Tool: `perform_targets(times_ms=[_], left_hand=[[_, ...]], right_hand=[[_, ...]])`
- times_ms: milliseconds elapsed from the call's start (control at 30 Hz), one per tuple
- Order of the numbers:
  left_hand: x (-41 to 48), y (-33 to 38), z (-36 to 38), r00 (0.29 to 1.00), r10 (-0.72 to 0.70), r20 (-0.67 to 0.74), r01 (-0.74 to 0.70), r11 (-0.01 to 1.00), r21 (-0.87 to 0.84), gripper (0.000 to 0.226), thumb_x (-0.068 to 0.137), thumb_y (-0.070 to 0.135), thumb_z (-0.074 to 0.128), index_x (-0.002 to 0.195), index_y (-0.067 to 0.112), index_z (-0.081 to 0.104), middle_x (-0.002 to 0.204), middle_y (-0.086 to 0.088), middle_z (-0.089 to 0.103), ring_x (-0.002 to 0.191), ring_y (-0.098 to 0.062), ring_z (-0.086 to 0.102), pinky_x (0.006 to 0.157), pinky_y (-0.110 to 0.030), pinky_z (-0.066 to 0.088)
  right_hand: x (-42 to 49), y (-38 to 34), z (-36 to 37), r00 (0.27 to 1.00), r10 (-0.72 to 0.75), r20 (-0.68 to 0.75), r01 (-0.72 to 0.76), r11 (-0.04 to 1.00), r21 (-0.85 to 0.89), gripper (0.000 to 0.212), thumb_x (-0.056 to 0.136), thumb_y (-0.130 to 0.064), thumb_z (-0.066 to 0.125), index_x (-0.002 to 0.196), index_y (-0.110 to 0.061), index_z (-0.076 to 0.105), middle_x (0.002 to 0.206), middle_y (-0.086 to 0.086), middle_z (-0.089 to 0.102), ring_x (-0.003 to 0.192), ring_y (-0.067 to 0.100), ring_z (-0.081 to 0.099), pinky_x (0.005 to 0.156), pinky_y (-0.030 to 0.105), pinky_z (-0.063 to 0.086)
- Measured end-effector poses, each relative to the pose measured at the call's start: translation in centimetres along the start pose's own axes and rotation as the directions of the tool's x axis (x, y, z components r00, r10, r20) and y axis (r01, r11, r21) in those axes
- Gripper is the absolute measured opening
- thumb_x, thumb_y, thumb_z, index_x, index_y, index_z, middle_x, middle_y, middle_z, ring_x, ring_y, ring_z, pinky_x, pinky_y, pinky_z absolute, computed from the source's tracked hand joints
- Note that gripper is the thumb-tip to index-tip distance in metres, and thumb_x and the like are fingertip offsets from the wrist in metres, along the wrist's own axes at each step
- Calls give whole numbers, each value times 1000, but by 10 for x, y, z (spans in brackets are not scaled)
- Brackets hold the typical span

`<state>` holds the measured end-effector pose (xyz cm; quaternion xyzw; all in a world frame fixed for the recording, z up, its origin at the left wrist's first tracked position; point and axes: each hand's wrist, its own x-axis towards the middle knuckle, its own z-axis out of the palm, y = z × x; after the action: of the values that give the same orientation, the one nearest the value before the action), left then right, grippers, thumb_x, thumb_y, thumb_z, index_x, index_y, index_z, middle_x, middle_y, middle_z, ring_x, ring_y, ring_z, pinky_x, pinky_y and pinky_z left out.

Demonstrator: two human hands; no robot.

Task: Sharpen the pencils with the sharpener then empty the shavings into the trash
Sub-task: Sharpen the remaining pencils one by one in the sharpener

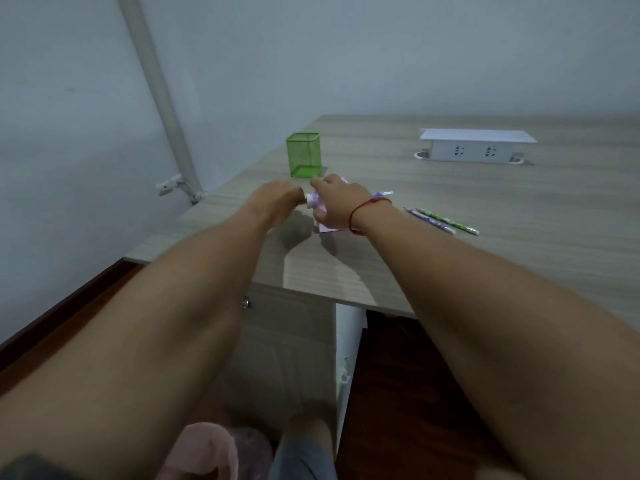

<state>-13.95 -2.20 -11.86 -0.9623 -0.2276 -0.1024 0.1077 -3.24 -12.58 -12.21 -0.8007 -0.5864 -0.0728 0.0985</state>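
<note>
At the middle of the frame, on the near left part of the wooden table point(398, 271), a small lilac sharpener point(316, 202) stands between both hands. Both bare forearms reach up from the bottom corners and converge on it. The left grip point(277, 199) is turned knuckles-up, its fingers curled into a fist at the sharpener's white left end, closing on a part hidden inside the fist. The right grip point(337, 206) lies over the top of the sharpener, fingers wrapped down the far side and thumb on the near side, holding the body down; a red string point(367, 211) circles that wrist. One pencil point(383, 194) pokes out just right of the right grip, its other end hidden behind the hand. Two more pencils point(445, 222) lie side by side on the table further right, apart from the hands. A green mesh pen cup point(303, 154) stands upright just above the hands. A white socket box point(476, 147) sits toward the upper right.
</note>
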Motion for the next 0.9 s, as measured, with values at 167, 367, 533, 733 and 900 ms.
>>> perform_targets(times_ms=[167,367,533,733,900], left_hand=[[7,-5,-25,974,104,-201,-100,995,30,25,98,16,43,103,4,64,99,-28,64,91,-44,61,71,-43,45],[-29,1,-18,929,146,-339,-184,979,-83,19,95,16,49,98,4,64,89,-29,67,78,-46,64,64,-45,48],[-53,22,3,988,105,-117,-109,994,-32,27,100,17,41,118,5,57,100,-23,66,87,-38,64,75,-44,48],[-21,18,25,996,-53,74,56,998,-33,32,99,22,39,109,4,64,111,-21,64,101,-36,61,85,-41,46],[-12,13,32,993,-95,69,101,991,-91,34,99,25,38,104,7,66,109,-20,65,101,-36,61,84,-40,46]], right_hand=[[-3,0,-15,998,47,41,-46,999,-17,46,95,-31,46,139,-18,39,137,14,47,120,34,51,94,38,42],[4,-7,-18,996,57,65,-54,997,-55,36,93,-33,49,125,-17,53,124,10,58,108,30,59,77,32,40],[11,-1,-13,996,27,90,-23,999,-42,32,93,-35,50,117,-14,52,120,11,59,105,30,59,77,34,43],[19,4,-2,997,16,73,-13,999,-43,44,92,-37,51,130,-15,48,129,13,54,112,32,57,88,39,46],[18,7,-7,995,9,100,-13,999,40,53,94,-43,46,138,-14,41,142,14,43,126,34,48,101,42,41]])
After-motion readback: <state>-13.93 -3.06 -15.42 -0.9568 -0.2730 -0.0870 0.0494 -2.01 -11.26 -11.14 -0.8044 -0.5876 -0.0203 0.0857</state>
